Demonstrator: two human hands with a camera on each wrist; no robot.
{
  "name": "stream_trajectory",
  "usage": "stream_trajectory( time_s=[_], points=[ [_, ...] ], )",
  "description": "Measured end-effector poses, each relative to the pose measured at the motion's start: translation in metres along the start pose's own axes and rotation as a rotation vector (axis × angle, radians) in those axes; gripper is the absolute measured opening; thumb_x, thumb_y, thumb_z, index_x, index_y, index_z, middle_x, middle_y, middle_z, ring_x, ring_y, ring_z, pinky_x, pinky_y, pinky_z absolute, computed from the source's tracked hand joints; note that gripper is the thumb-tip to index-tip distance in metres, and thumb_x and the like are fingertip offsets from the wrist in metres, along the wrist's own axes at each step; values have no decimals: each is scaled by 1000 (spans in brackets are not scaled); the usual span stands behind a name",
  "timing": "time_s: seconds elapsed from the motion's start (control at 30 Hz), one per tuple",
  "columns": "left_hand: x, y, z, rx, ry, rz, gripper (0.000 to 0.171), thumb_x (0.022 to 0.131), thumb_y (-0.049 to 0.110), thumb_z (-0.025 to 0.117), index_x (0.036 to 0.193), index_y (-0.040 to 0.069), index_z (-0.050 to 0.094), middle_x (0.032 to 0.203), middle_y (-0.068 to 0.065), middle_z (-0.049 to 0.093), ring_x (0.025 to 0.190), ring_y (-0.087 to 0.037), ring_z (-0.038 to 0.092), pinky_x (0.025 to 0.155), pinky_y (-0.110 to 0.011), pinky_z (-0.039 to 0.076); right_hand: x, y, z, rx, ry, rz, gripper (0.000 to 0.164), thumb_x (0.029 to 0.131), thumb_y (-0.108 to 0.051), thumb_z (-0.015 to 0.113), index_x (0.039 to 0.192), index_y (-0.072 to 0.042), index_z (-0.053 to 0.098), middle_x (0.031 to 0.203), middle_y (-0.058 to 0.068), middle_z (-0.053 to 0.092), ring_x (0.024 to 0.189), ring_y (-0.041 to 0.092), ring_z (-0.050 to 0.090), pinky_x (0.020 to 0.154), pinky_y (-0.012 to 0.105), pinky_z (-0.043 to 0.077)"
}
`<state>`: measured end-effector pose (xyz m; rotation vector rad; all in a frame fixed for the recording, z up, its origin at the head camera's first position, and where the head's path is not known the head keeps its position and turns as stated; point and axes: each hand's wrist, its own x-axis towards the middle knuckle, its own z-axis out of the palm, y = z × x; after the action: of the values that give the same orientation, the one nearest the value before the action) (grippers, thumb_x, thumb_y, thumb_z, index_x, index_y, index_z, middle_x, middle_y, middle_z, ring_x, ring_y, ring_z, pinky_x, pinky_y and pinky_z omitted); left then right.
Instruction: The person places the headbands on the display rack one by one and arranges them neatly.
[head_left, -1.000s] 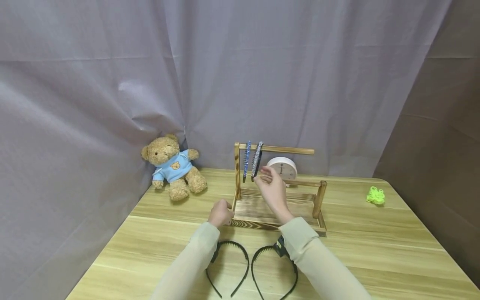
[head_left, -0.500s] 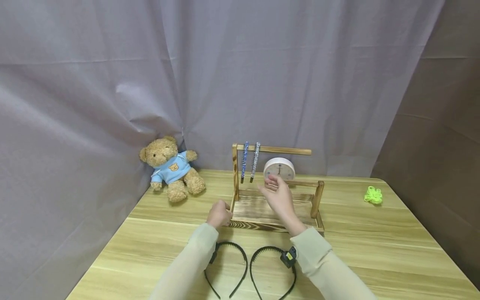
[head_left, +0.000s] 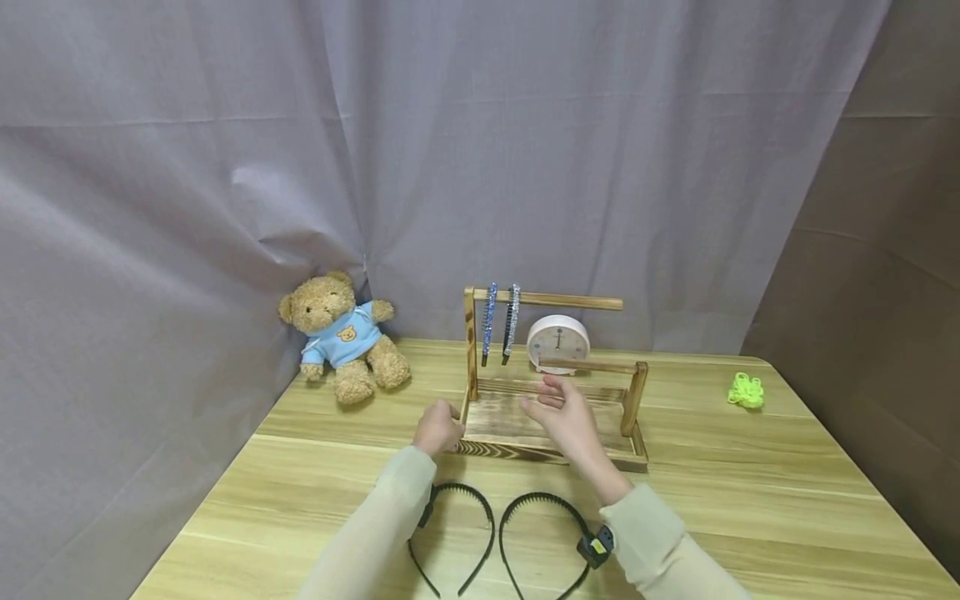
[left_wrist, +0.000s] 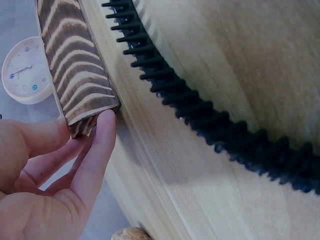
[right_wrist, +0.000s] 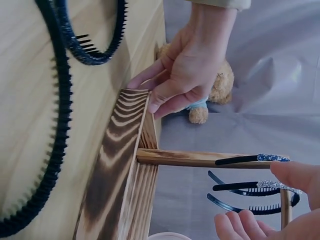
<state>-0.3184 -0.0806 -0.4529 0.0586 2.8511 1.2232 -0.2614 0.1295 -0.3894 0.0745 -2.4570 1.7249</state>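
My left hand (head_left: 438,427) grips the near left corner of a wooden rack (head_left: 517,452); in the left wrist view the thumb and fingers (left_wrist: 103,131) pinch its dark-grained end. A blue glittery headband (head_left: 489,325) and a silver glittery headband (head_left: 513,325) hang side by side from the rack's upper bar. My right hand (head_left: 572,421) is above the rack's base, holding nothing, its fingers loosely bent. The right wrist view shows its thumb and fingers (right_wrist: 245,227) apart from the hanging headbands.
Two black toothed headbands (head_left: 492,533) (head_left: 502,533) lie on the table in front of the rack. Behind it stands a round white clock (head_left: 558,337). A teddy bear (head_left: 341,333) sits at the left; a bright green bundle (head_left: 746,391) lies at the right.
The right hand has come away from the silver headband, moving down and toward me. That headband now hangs free and has swung slightly. The left hand stays on the rack's corner.
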Motion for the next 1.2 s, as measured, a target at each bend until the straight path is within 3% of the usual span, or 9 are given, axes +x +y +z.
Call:
stream_trajectory(
  time_s=[0.4,0.7,1.2],
  points=[
    [2,-1,2,-12,-4,-17,34,86,-3,64,118,-12,62,111,-29,67,50,-12,62,52,-24,55,-26,10,-8,-73,-44,7,60,87,-11,71,138,7,44,132,27,56,121,43,55,100,48,50],
    [3,2,2,-3,2,-26,32,86,-2,65,117,-11,63,116,-30,65,48,-12,61,51,-24,54,-45,22,-16,-208,-69,-27,54,86,-6,69,134,8,48,128,27,60,115,42,59,97,51,50],
    [1,1,1,-1,4,-17,31,87,-3,65,117,-12,63,111,-28,67,49,-12,61,49,-23,53,-64,43,-26,-301,-134,46,57,85,-11,72,133,8,49,124,21,62,110,37,60,91,53,52]
  ],
)
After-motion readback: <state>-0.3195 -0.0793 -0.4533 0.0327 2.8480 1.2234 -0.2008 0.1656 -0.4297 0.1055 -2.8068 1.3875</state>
